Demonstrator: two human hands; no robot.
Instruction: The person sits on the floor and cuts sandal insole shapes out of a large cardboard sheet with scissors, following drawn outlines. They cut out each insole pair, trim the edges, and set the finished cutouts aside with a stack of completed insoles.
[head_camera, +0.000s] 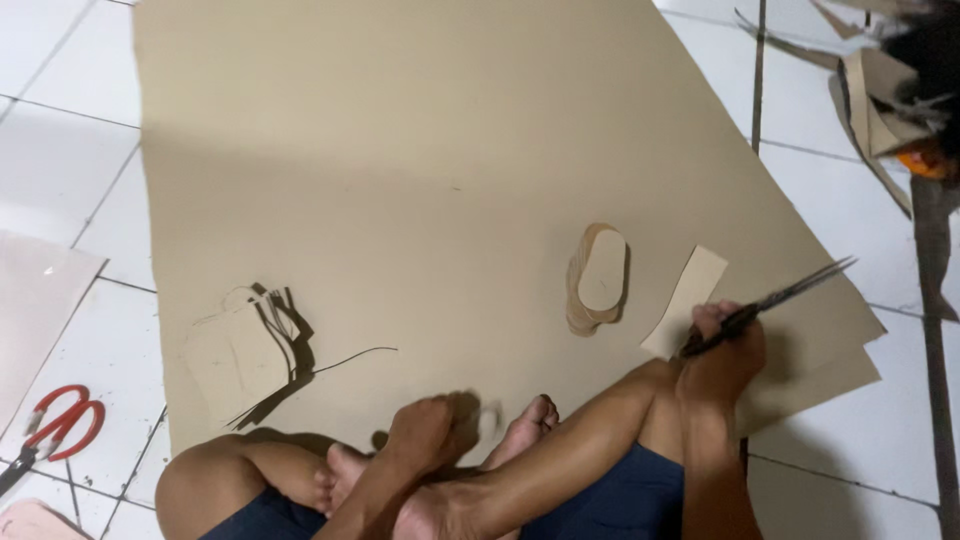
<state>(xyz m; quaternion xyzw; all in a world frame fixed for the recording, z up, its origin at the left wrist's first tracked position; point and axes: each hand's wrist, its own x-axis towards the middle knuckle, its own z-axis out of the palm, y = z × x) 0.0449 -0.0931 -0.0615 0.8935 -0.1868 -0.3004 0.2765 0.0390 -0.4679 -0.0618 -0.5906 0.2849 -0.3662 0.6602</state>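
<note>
I sit cross-legged on a white tiled floor at the near edge of a large tan cardboard sheet. My right hand grips black scissors whose blades point up and right; it rests on the sheet beside a loose curved cardboard strip. My left hand is blurred above my feet and seems to pinch a small pale piece; what it is cannot be made out. A stack of oval cardboard cut-outs lies left of the strip.
A pile of cut cardboard shapes and thin offcuts lies at the sheet's near left. Red-handled scissors rest on the tiles at far left. Cardboard scraps sit at top right. A pale sheet lies at the left edge.
</note>
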